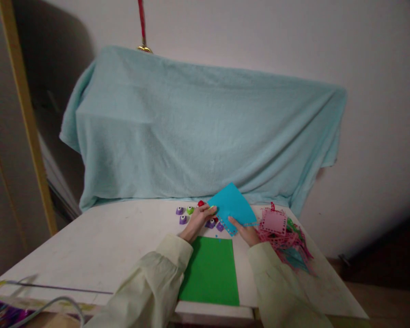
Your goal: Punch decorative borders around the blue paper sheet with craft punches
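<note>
A blue sheet of paper, with small holes punched along its lower edges, is held tilted above the table. My left hand pinches its left corner. My right hand grips its lower right part, thumb on top. Below the hands a green sheet lies flat at the table's front edge. Small purple punches with eye shapes, a green one and a red one stand around my left hand, some partly hidden by it.
Right of my right hand lies a pile of pink, green and blue paper scraps, with a punched pink square on top. A light blue towel hangs behind the white table. A cable curves at the front left.
</note>
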The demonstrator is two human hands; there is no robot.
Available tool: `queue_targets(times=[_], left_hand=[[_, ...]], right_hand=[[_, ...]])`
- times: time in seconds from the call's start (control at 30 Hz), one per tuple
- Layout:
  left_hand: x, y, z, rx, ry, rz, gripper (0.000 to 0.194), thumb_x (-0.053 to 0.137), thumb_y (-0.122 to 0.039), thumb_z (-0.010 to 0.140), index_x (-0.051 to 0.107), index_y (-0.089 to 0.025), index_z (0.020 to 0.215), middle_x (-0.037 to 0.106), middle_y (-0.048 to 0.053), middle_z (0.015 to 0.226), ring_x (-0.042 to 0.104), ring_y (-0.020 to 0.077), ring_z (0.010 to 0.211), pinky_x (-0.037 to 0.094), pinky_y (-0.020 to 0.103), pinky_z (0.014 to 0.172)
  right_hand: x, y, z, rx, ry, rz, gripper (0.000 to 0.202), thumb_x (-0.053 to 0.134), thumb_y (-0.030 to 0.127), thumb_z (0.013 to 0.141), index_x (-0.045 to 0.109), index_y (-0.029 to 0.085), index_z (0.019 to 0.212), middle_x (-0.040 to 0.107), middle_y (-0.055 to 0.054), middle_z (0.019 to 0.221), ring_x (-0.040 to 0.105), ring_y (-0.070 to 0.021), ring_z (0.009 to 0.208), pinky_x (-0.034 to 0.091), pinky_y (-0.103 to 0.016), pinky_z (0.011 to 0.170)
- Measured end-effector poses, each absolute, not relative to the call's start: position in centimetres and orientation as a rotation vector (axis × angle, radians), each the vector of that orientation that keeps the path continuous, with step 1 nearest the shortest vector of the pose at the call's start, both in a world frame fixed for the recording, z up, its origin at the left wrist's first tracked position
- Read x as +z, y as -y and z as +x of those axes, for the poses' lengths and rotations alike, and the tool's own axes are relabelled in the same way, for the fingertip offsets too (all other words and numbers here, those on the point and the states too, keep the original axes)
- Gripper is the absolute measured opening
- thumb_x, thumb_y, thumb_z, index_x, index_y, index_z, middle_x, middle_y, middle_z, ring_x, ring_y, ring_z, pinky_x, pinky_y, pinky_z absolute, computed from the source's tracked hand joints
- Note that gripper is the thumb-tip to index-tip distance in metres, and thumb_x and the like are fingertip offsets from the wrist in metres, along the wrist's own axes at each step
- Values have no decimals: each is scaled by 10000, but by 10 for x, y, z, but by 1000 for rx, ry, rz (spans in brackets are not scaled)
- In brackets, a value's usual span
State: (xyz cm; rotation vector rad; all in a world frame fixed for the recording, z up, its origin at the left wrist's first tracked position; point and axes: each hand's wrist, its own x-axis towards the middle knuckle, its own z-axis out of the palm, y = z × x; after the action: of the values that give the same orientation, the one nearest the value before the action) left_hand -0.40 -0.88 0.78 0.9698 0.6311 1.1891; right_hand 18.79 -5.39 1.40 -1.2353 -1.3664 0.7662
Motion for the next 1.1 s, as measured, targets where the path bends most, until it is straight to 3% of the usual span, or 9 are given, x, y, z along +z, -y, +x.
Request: queue_targets(times=[0.37,0.63,0.83,1.1], left_hand=[[5,11,-6,1227,-685,1014,283,760,-365,646,590,-140,622,548,9,657,539,129,639,447,295,699],[2,11,-7,1259,-724,1054,274,753,-375,654,618,-137,671,578,27,673,545,137,635,430,282,669],[5,10,-6,1244,-732,1139,324,743,-408,662,631,-127,777,612,39,740,562,144,677,416,261,657],[6,10,-1,1261,-698,1087,405,743,-433,659,661,-130,915,657,61,828,598,171,760,426,278,730]], right_hand=[[29,61,180,792,1337,-1269,501,754,498,598,678,291,1048,694,-31,1058,526,-305,1170,342,-508,1049],[29,63,176,785,1322,-1300,556,775,508,564,685,259,1053,672,-54,1113,449,-324,1241,255,-490,1104],[24,60,178,832,1296,-1236,673,750,535,583,627,212,1160,655,-86,1146,463,-309,1230,274,-515,1088],[25,59,180,800,1255,-1229,661,756,513,584,633,202,1154,645,-94,1162,467,-308,1228,277,-503,1087]])
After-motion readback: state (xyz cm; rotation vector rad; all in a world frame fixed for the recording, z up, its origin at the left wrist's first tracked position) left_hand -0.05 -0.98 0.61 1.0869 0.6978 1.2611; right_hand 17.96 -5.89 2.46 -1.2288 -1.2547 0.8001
